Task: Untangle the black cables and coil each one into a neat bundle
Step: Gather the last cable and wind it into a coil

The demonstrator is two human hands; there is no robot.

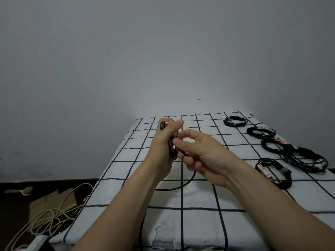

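My left hand (164, 142) grips a small coil of black cable (172, 151) upright above the white bed sheet with a black grid (199, 196). My right hand (201, 156) pinches the same cable right beside the coil. The loose tail of that cable (183, 184) hangs from my right hand and curves across the sheet toward the left. Part of the coil is hidden inside my left palm.
Several coiled black cable bundles lie along the right side of the sheet, the farthest (235, 121) near the wall and the nearest (275, 172) beside my right forearm. On the dark floor at left lie white cords (54, 214), cardboard (52, 205) and a power strip (37, 241).
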